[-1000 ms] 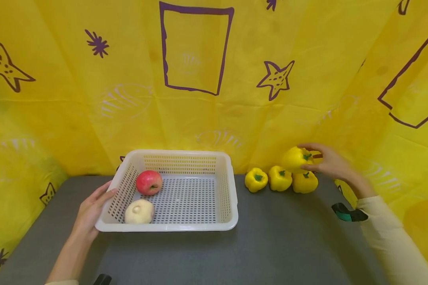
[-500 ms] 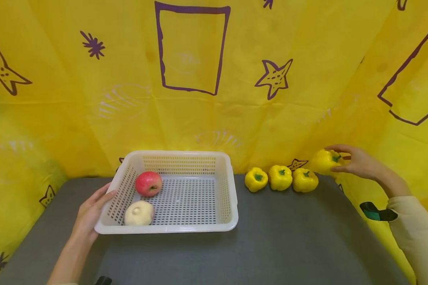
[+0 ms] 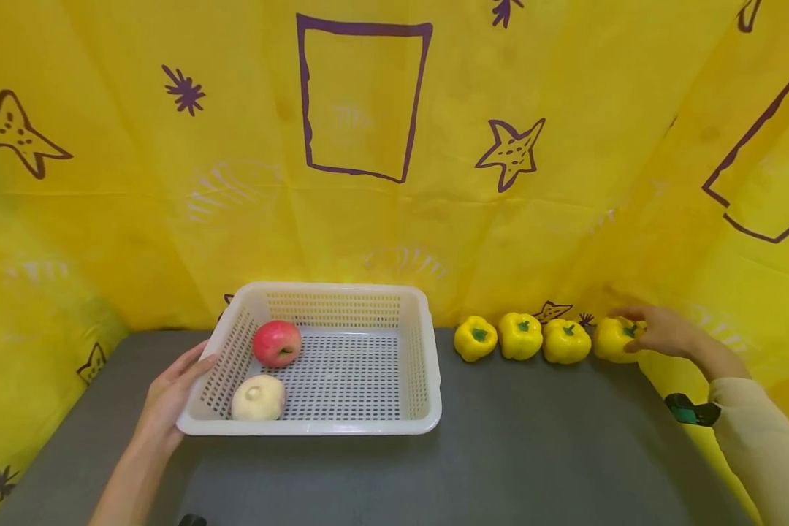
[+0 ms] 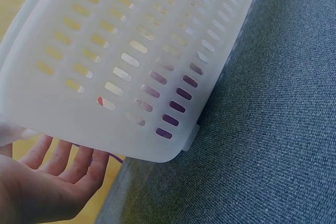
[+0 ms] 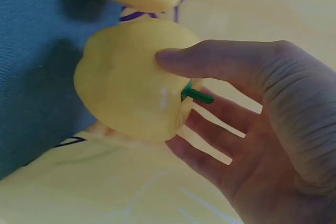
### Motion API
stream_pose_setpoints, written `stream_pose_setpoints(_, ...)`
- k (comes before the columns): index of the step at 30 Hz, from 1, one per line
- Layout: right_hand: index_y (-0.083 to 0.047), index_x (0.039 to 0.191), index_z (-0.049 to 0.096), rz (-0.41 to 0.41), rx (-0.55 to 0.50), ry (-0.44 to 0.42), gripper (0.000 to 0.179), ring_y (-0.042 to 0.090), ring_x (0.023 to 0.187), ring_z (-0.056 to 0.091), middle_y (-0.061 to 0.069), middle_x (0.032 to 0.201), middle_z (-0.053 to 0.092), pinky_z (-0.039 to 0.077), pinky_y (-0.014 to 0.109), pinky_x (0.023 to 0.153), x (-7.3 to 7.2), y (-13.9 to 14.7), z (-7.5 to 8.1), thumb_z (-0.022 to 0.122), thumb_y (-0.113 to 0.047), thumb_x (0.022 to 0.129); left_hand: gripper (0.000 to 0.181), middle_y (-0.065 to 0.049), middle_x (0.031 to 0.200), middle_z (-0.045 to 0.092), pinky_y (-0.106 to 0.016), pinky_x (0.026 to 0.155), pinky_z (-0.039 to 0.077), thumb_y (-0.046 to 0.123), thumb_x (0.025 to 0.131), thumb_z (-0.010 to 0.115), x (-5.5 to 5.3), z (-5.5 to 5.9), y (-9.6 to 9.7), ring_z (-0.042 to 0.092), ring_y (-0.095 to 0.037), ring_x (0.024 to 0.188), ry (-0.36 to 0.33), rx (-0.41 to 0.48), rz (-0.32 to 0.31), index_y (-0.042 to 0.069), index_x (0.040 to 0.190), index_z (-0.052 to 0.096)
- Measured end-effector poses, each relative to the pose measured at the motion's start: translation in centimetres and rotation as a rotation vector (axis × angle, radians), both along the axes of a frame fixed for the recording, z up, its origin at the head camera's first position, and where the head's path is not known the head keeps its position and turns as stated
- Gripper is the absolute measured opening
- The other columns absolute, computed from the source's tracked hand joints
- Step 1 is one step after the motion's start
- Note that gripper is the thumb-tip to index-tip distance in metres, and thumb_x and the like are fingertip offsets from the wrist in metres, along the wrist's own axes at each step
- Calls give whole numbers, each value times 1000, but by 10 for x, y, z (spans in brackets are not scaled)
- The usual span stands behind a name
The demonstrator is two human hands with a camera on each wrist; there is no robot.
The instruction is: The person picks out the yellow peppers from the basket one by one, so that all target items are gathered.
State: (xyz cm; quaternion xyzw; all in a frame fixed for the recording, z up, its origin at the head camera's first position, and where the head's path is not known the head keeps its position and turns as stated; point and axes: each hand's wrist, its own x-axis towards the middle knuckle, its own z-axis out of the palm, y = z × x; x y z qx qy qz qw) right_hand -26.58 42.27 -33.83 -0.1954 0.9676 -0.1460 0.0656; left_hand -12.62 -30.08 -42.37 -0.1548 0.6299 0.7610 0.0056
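Note:
My left hand point(image 3: 167, 398) grips the left rim of a white perforated plastic basket point(image 3: 309, 428); in the left wrist view, its fingers point(image 4: 79, 166) reach under the rim. Inside, at the left, lie a red apple point(image 3: 277, 343) and a pale cream round item point(image 3: 258, 398) with a small knob on top. My right hand point(image 3: 667, 334) holds a yellow bell pepper point(image 3: 611, 340) at the right end of a row along the table's back. Its thumb lies on the pepper point(image 5: 126, 82) in the right wrist view, with fingers on the other side, partly hidden. The green stem points toward the palm.
Three more yellow bell peppers stand in the row: one nearest the basket point(image 3: 475, 339), a middle one point(image 3: 521, 337) and one beside the held pepper point(image 3: 566, 342). A yellow patterned cloth point(image 3: 368, 219) hangs behind the grey table point(image 3: 486, 453).
My right hand has carried the bell pepper rightward from above the row, then down to the table beside the other three. The left hand and basket stay in place.

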Motion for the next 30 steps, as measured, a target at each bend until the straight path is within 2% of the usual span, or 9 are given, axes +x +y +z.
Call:
stream_pose_setpoints(5,7,125,59,23,-35,-45,62,57,110,52,41,123,54,51,47,73,-4,-1,-12,80,-7,68,68,22,101,66,-29,75,57,36,95,64,-2,0,1,66,-3,91,3,-16,4,21,153,33)
stream_pose_setpoints(9,9,126,57,51,-47,-85,64,57,112,50,39,126,53,50,41,71,-9,-3,-19,76,1,65,66,22,101,66,-29,75,57,35,95,64,-2,0,0,66,-4,91,6,-13,5,22,153,33)
stream_pose_setpoints(12,11,128,55,50,-53,-123,66,59,114,47,40,129,49,48,41,70,-10,-4,-23,72,6,64,66,21,100,67,-29,75,57,35,96,64,-2,-1,1,66,-4,91,2,-8,4,22,152,34)
stream_pose_setpoints(15,11,127,55,34,-55,-129,66,49,105,51,41,129,48,42,38,66,-11,-5,-24,69,7,63,67,21,100,67,-29,75,57,35,95,64,-3,0,1,66,-4,91,-3,-10,5,22,153,33)
stream_pose_setpoints(18,10,127,55,24,-53,-128,66,37,92,49,41,128,48,36,36,61,-12,-7,-24,66,7,62,69,22,101,66,-28,75,56,37,95,64,-5,0,2,66,-3,91,-3,-20,3,21,154,31)
stream_pose_setpoints(23,10,128,54,23,-46,-130,65,31,81,47,43,130,44,35,34,56,-13,-7,-25,64,8,63,67,22,100,67,-28,74,57,35,95,64,-6,0,1,66,-3,90,2,-10,-1,22,153,33)
stream_pose_setpoints(27,12,129,52,29,-53,-122,66,35,85,48,46,133,38,36,35,57,-14,-7,-24,64,9,64,59,20,98,68,-28,73,57,31,96,63,-7,1,0,67,-4,88,8,2,-2,25,149,38)
stream_pose_setpoints(30,12,129,51,36,-49,-102,67,41,94,48,46,135,36,37,37,61,-13,-5,-24,66,9,64,58,20,97,68,-28,72,57,31,97,63,-8,3,0,67,-4,88,4,1,-5,24,149,38)
